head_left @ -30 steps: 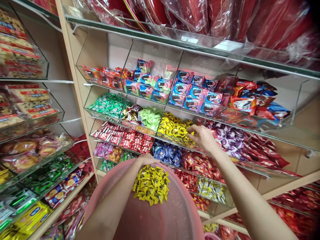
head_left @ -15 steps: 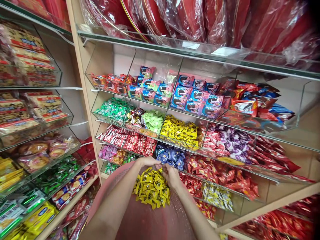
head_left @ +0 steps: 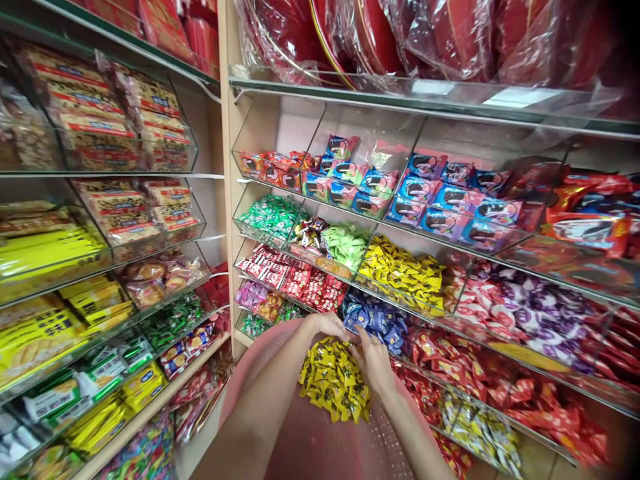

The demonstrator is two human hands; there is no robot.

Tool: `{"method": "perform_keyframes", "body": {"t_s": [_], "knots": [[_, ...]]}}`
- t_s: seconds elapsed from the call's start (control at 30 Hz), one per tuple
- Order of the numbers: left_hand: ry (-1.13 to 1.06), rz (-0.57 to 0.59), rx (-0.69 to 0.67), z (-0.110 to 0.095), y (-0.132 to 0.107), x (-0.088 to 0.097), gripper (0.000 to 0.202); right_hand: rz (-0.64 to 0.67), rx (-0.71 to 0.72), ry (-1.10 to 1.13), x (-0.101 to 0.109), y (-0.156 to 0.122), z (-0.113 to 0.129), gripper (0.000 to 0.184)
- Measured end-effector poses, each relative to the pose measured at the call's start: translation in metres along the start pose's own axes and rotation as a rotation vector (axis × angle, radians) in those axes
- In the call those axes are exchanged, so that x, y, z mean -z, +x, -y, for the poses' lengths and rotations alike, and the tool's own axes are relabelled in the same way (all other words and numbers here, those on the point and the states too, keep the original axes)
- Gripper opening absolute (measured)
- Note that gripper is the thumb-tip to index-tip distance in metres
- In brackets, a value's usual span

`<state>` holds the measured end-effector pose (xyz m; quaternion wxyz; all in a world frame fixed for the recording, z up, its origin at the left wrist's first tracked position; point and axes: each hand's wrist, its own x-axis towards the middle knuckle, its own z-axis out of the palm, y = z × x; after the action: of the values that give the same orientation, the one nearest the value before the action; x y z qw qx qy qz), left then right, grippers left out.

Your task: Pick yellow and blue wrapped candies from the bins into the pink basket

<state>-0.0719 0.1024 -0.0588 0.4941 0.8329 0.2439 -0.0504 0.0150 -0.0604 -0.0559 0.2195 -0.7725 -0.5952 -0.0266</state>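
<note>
A pink plastic basket (head_left: 320, 447) is held up in front of a sweet shelf, with a heap of yellow wrapped sweets (head_left: 336, 381) in it. My left hand (head_left: 327, 325) grips the basket's far rim, fingers curled over it. My right hand (head_left: 373, 357) rests on the right side of the yellow heap at the rim, fingers bent down among the sweets; what they hold is hidden. Just above, a clear shelf bin (head_left: 400, 275) holds the same yellow sweets.
Clear bins hold green sweets (head_left: 270, 215), red packets (head_left: 290, 277), blue sweets (head_left: 377, 320) and biscuit packs (head_left: 440, 200). Left shelves (head_left: 100, 267) carry boxed snacks. Red items wrapped in plastic (head_left: 400, 40) sit on the top shelf.
My right hand came down from the yellow-sweet bin to the heap in the basket. The view has swung left, so the shelves now sit further right.
</note>
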Motion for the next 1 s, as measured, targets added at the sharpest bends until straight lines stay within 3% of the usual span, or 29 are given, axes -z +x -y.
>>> {"method": "perform_keyframes", "body": {"t_s": [0.1, 0.17, 0.3, 0.47, 0.7, 1.0], "knots": [[-0.063, -0.009, -0.003, 0.008, -0.001, 0.0, 0.024, -0.106, -0.027, 0.16, -0.005, 0.002, -0.004, 0.042], [-0.09, -0.022, -0.002, 0.011, -0.001, 0.001, 0.025, -0.142, -0.122, 0.339, -0.01, 0.003, -0.008, 0.045], [-0.096, -0.011, -0.013, 0.009, -0.001, 0.003, 0.03, -0.058, -0.324, 0.662, -0.021, 0.0, -0.018, 0.045], [-0.093, -0.02, -0.018, 0.0, 0.001, 0.003, 0.034, 0.04, -0.43, 0.872, -0.027, -0.005, -0.025, 0.047], [-0.049, -0.008, -0.071, -0.006, 0.003, 0.004, 0.029, 0.06, -0.504, 0.988, -0.017, -0.005, -0.028, 0.045], [-0.046, 0.054, -0.08, 0.001, 0.006, 0.008, 0.026, 0.092, -0.447, 0.953, -0.016, 0.0, -0.032, 0.045]]}}
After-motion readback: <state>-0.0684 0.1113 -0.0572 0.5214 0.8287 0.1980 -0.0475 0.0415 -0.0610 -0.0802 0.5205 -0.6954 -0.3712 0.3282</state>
